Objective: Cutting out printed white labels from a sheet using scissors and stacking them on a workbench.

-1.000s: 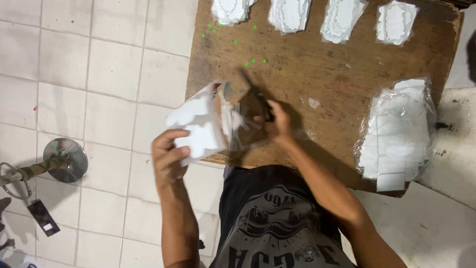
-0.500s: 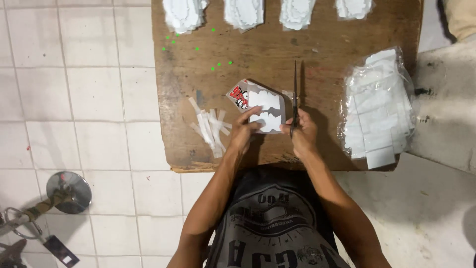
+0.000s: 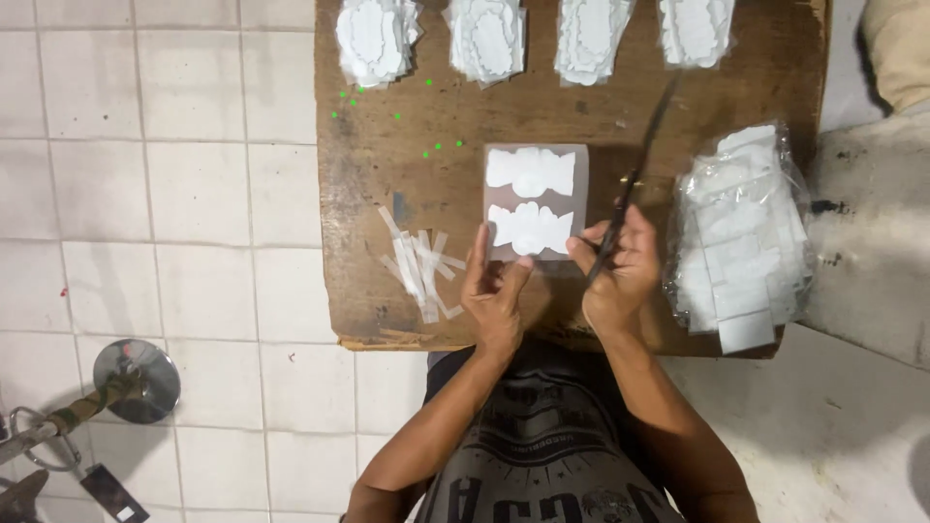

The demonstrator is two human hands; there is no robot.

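A clear sheet with two white cut-out shapes [image 3: 534, 202] lies flat on the brown wooden board [image 3: 387, 184]. My left hand [image 3: 497, 291] holds the sheet's near left corner with its fingertips. My right hand [image 3: 616, 271] grips a pair of dark scissors [image 3: 635, 176] that point away from me, just right of the sheet, while its fingertips touch the sheet's near right corner. A small heap of white paper strips [image 3: 418, 263] lies left of my left hand.
Several stacks of white cut-out shapes [image 3: 376, 39] line the board's far edge. A plastic bag of white sheets [image 3: 741, 232] sits at the right. White floor tiles lie left; a round metal object [image 3: 136, 380] lies at lower left.
The sheet was lifted and folded in my left hand a second ago; now it lies flat on the board. The scissors have swung to the sheet's right side.
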